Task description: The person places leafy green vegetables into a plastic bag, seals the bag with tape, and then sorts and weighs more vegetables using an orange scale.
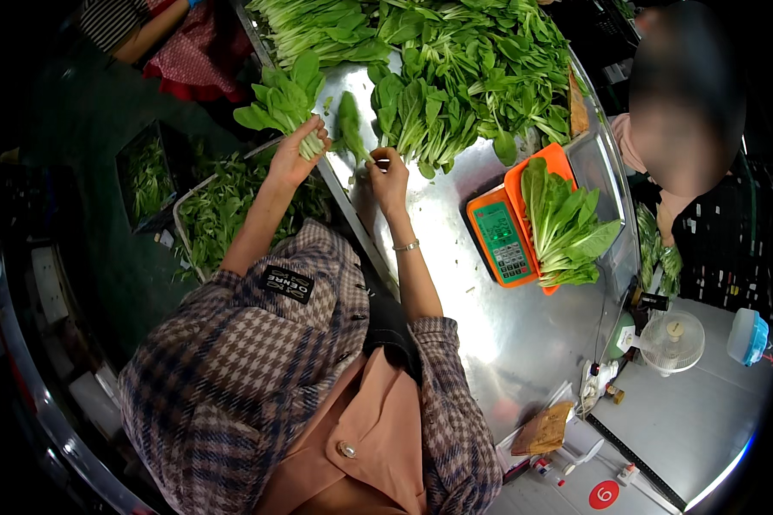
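My left hand [307, 140] is closed around the pale stems of a bunch of leafy greens [285, 96], its leaves pointing away from me. Beside it, over the near edge of the metal table [455, 257], my right hand [390, 178] pinches the stem end of a single leafy green [349, 125]. That one lies with its leaf toward the far side. A large pile of leafy greens [464, 69] covers the far part of the table. To the right of my right hand, an orange scale [499, 236] bears another bunch of greens [563, 225].
At my left stand a crate of loose greens [223, 210] and a dark bin [133, 206]. A co-worker in a red apron [199, 53] is at far left; another person [674, 206] holds greens across the table. A small fan [672, 342] and cardboard piece [543, 429] are at right.
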Demonstrator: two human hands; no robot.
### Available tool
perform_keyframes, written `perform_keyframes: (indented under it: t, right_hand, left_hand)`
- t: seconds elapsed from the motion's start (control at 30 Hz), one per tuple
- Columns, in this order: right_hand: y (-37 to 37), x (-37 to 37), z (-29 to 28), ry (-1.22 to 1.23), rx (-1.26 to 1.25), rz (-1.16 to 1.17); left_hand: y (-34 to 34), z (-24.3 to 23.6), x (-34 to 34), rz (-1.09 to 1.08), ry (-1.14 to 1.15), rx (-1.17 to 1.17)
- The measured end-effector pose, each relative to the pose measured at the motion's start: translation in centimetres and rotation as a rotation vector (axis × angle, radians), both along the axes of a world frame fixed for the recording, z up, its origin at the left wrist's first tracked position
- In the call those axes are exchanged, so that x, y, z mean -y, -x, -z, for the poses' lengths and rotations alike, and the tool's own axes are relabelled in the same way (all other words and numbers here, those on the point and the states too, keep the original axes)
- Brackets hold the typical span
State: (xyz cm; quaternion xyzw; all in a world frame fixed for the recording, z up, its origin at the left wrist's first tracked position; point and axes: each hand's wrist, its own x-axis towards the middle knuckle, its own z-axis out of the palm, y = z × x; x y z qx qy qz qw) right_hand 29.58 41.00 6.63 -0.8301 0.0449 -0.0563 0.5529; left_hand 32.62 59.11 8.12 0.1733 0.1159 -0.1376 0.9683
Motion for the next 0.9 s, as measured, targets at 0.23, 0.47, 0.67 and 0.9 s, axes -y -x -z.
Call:
perform_keyframes:
  t: [0.23,0.47,0.67,0.9]
  right_hand:
    - [0.2,-0.5,0.7,-0.874,-0.391,0.021]
    - [0.3,0.5,2.0,-1.179,-0.516,0.054]
    - [0.4,-0.4,1.0,-0.848,-0.543,0.085]
    - [1.0,-1.4,-0.8,-0.78,-0.302,-0.028]
  left_hand:
    - [0.2,-0.1,0.0,-0.003,-0.071,-0.026]
    - [0.5,0.6,0.2,-0.026,-0.206,-0.068]
    - [1.3,0.7,1.2,-0.007,-0.269,-0.115]
    - [1.8,0.8,1.6,0.015,-0.298,-0.095]
